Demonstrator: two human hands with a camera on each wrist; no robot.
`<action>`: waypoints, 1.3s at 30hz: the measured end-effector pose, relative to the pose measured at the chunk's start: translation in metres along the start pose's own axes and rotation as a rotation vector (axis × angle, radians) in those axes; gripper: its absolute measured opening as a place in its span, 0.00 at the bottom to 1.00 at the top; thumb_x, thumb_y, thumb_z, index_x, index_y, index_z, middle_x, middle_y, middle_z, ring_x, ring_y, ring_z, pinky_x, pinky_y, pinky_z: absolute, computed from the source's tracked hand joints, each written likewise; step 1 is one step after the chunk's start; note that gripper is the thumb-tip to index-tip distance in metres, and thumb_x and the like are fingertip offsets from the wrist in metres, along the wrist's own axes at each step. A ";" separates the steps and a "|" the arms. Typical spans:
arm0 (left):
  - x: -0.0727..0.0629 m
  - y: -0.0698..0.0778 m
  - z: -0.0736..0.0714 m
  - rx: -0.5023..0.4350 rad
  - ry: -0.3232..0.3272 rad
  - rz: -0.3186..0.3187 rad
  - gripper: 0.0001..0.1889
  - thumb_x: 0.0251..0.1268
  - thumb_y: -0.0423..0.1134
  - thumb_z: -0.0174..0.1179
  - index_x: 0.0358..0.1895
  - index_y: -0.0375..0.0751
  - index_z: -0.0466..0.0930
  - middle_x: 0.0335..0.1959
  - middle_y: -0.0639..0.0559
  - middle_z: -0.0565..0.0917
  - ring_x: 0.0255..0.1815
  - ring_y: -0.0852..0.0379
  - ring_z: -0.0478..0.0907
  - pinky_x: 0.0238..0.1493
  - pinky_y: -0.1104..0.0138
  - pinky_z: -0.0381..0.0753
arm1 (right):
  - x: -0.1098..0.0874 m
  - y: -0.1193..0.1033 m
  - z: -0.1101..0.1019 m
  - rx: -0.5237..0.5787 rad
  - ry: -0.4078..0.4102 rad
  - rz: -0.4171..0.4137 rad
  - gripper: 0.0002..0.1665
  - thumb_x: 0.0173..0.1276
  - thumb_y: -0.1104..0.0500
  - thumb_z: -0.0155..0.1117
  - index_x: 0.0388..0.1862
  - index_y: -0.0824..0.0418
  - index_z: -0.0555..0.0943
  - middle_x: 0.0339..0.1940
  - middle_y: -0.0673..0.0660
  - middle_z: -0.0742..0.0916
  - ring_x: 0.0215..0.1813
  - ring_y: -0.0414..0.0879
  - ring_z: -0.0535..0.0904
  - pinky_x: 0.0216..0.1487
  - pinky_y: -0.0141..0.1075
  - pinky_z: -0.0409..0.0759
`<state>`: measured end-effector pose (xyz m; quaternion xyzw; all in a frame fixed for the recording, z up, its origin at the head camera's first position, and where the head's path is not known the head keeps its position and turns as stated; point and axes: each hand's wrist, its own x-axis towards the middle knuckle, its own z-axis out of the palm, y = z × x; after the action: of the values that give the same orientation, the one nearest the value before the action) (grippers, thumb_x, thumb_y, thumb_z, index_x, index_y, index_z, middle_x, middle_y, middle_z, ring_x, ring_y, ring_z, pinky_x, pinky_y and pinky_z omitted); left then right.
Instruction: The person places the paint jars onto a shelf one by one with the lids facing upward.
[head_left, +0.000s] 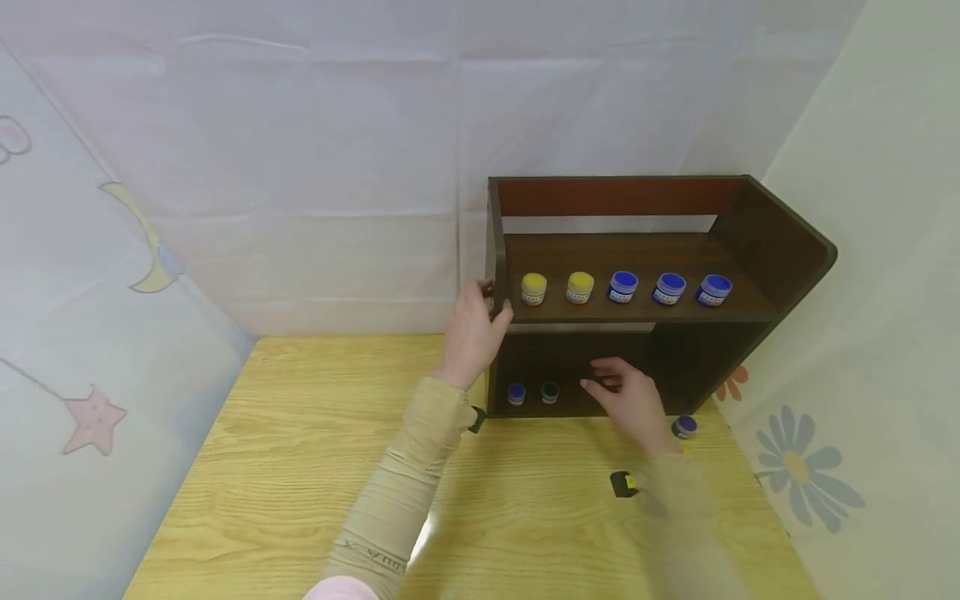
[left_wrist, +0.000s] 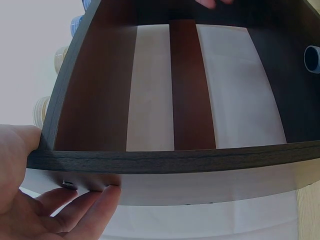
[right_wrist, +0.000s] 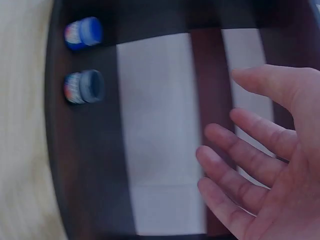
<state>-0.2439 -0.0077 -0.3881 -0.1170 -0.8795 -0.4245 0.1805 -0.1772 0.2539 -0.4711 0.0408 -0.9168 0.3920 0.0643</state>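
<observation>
Taking the dark brown two-tier shelf unit (head_left: pixel 622 198) as clock dial in the head view, found it standing on the yellow wood-grain table (head_left: pixel 300 450). Observed the left hand (head_left: pixel 472 335) at 9 o'clock, gripping the left side panel (head_left: pixel 498 242), with thumb at the front edge and fingertips (left_wrist: pixel 111 194) against the outer face. Noted the right hand (head_left: pixel 633 402) at 6 o'clock, at the mouth of the lower compartment (head_left: pixel 540 354); cannot tell how far inside. Confirmed, in the right wrist view, fingers (right_wrist: pixel 246 152) spread apart and thumb held well away from them

Counted five upright paint jars along the front of the upper shelf (head_left: pixel 645 250), spaced apart: from 9 o'clock towards 3 o'clock, two yellow paint jars (head_left: pixel 533 290), then three blue paint jars (head_left: pixel 668 289). Counted two more in the lower compartment, upright and apart: a small blue paint jar (head_left: pixel 516 395) at 8 o'clock, nearer the left side panel, and a near-black paint jar (head_left: pixel 550 393) between 7 and 8 o'clock. Located a dark purple-blue jar (head_left: pixel 684 427) between 5 and 6 o'clock, near the unit's lower right corner and the right wrist; cannot tell whether touching either. Recorded a blue-petalled flower print (head_left: pixel 810 471) between 4 and 5 o'clock
</observation>
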 end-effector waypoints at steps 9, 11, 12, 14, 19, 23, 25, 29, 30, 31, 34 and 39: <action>-0.001 0.001 -0.001 0.001 0.005 0.008 0.22 0.73 0.41 0.60 0.61 0.29 0.71 0.54 0.38 0.80 0.49 0.46 0.82 0.46 0.61 0.85 | -0.014 -0.021 -0.039 -0.057 0.063 -0.029 0.25 0.74 0.47 0.66 0.61 0.62 0.80 0.53 0.64 0.86 0.53 0.62 0.82 0.55 0.58 0.78; -0.001 0.001 -0.002 0.000 0.002 0.006 0.23 0.73 0.41 0.60 0.62 0.29 0.71 0.54 0.38 0.79 0.50 0.46 0.82 0.46 0.62 0.85 | -0.017 -0.026 -0.046 -0.058 0.094 -0.046 0.25 0.73 0.48 0.67 0.60 0.62 0.81 0.52 0.64 0.86 0.52 0.62 0.82 0.54 0.58 0.79; -0.001 0.001 -0.002 -0.001 0.001 0.004 0.23 0.73 0.41 0.60 0.62 0.29 0.71 0.54 0.38 0.79 0.50 0.46 0.82 0.47 0.62 0.85 | -0.018 -0.028 -0.049 -0.057 0.112 -0.057 0.24 0.73 0.49 0.68 0.60 0.62 0.81 0.52 0.65 0.86 0.51 0.62 0.82 0.54 0.58 0.79; -0.001 0.001 -0.002 -0.004 -0.001 0.001 0.23 0.73 0.41 0.60 0.62 0.29 0.71 0.55 0.38 0.79 0.50 0.46 0.82 0.46 0.62 0.85 | -0.020 -0.030 -0.055 -0.064 0.151 -0.081 0.23 0.72 0.50 0.69 0.58 0.63 0.82 0.50 0.65 0.87 0.50 0.62 0.83 0.52 0.55 0.79; -0.001 0.001 -0.002 -0.007 -0.005 -0.003 0.23 0.73 0.41 0.60 0.62 0.29 0.71 0.55 0.38 0.79 0.50 0.46 0.82 0.46 0.63 0.85 | -0.026 -0.032 -0.068 -0.080 0.210 -0.096 0.22 0.71 0.52 0.70 0.58 0.63 0.82 0.49 0.64 0.87 0.49 0.61 0.83 0.49 0.31 0.76; -0.001 0.002 -0.002 -0.008 -0.004 0.000 0.23 0.73 0.41 0.60 0.62 0.29 0.71 0.55 0.38 0.79 0.51 0.46 0.82 0.47 0.62 0.85 | -0.033 -0.034 -0.080 -0.073 0.221 -0.073 0.23 0.73 0.51 0.68 0.60 0.63 0.81 0.51 0.64 0.87 0.49 0.59 0.82 0.47 0.21 0.70; -0.001 0.002 -0.002 -0.006 -0.001 0.002 0.23 0.73 0.41 0.60 0.62 0.29 0.71 0.55 0.38 0.79 0.51 0.46 0.82 0.48 0.61 0.85 | -0.036 -0.035 -0.084 -0.074 0.237 -0.070 0.23 0.73 0.51 0.68 0.60 0.63 0.81 0.51 0.63 0.87 0.49 0.59 0.81 0.47 0.20 0.70; -0.002 0.003 -0.003 -0.001 0.001 0.003 0.23 0.73 0.41 0.60 0.62 0.28 0.71 0.55 0.37 0.80 0.51 0.45 0.82 0.48 0.61 0.85 | -0.043 -0.037 -0.093 -0.080 0.258 -0.050 0.24 0.73 0.51 0.67 0.60 0.65 0.81 0.54 0.64 0.86 0.50 0.59 0.80 0.46 0.20 0.69; -0.002 0.003 -0.003 0.000 0.001 0.003 0.23 0.73 0.41 0.60 0.62 0.29 0.71 0.55 0.37 0.80 0.50 0.45 0.82 0.47 0.61 0.85 | -0.044 -0.037 -0.095 -0.083 0.260 -0.040 0.24 0.73 0.51 0.67 0.61 0.65 0.80 0.54 0.64 0.86 0.50 0.59 0.80 0.47 0.22 0.69; -0.002 0.003 -0.003 0.001 0.000 0.004 0.22 0.73 0.41 0.60 0.62 0.29 0.71 0.55 0.38 0.80 0.50 0.45 0.82 0.47 0.61 0.85 | -0.046 -0.037 -0.097 -0.091 0.259 -0.026 0.25 0.74 0.50 0.67 0.61 0.65 0.80 0.55 0.64 0.85 0.51 0.59 0.80 0.46 0.23 0.69; -0.002 0.003 -0.004 0.003 0.000 0.007 0.22 0.73 0.41 0.60 0.61 0.28 0.71 0.55 0.38 0.80 0.50 0.46 0.82 0.46 0.61 0.85 | -0.051 -0.036 -0.103 -0.119 0.249 0.012 0.27 0.74 0.49 0.66 0.62 0.65 0.79 0.56 0.65 0.84 0.52 0.59 0.79 0.46 0.30 0.70; -0.002 0.003 -0.003 0.010 0.003 0.008 0.22 0.73 0.41 0.60 0.62 0.29 0.71 0.55 0.38 0.80 0.50 0.46 0.83 0.46 0.62 0.85 | -0.059 -0.033 -0.109 -0.140 0.232 0.056 0.29 0.75 0.47 0.64 0.64 0.66 0.78 0.55 0.67 0.84 0.53 0.60 0.78 0.44 0.35 0.70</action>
<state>-0.2408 -0.0084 -0.3848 -0.1191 -0.8809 -0.4195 0.1839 -0.1057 0.3109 -0.3817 -0.0351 -0.9291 0.3308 0.1616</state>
